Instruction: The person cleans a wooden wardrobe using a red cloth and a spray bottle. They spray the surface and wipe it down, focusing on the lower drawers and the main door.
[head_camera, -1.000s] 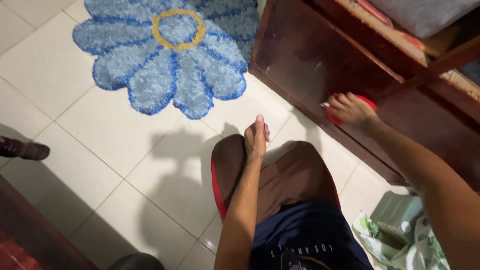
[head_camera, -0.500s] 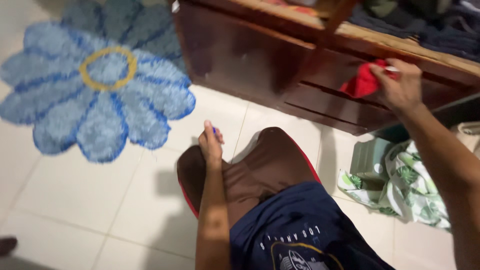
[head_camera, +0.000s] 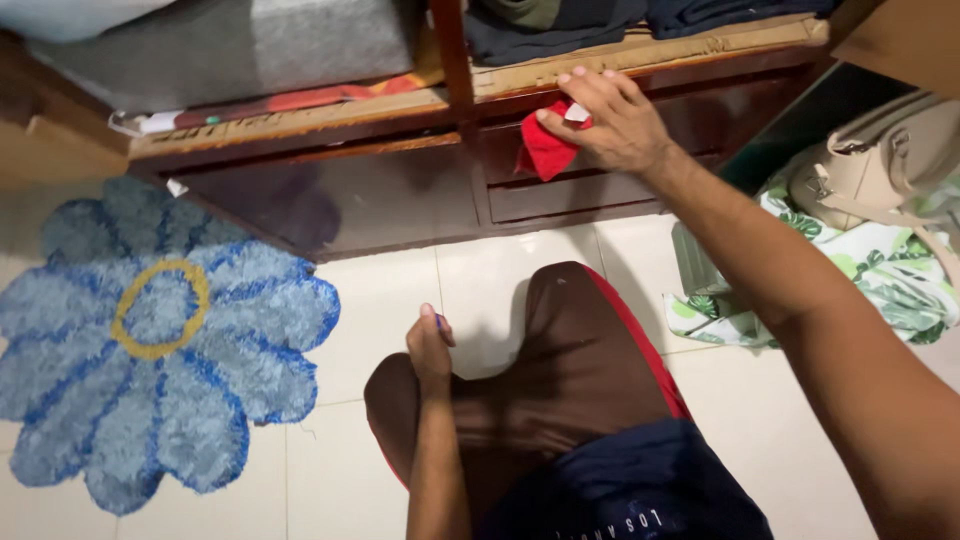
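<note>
My right hand (head_camera: 612, 125) grips a red cloth (head_camera: 546, 150) and presses it against the front of a dark wooden cabinet (head_camera: 390, 195), just under its lower shelf edge. My left hand (head_camera: 430, 348) rests on my knee in brown shorts (head_camera: 560, 370), fingers closed around a small blue object that barely shows. Folded clothes (head_camera: 560, 20) lie on the shelf above the cloth.
A blue flower-shaped rug (head_camera: 150, 340) with a yellow ring lies on the white tiled floor (head_camera: 390, 290) at left. A leaf-patterned fabric (head_camera: 880, 280) and a beige bag (head_camera: 880, 165) sit at right. A grey cushion (head_camera: 240, 45) lies on the left shelf.
The view swung right and up along the cabinet. My right hand carried the red cloth from the lower panel up to the shelf edge. My left hand stayed on the knee.
</note>
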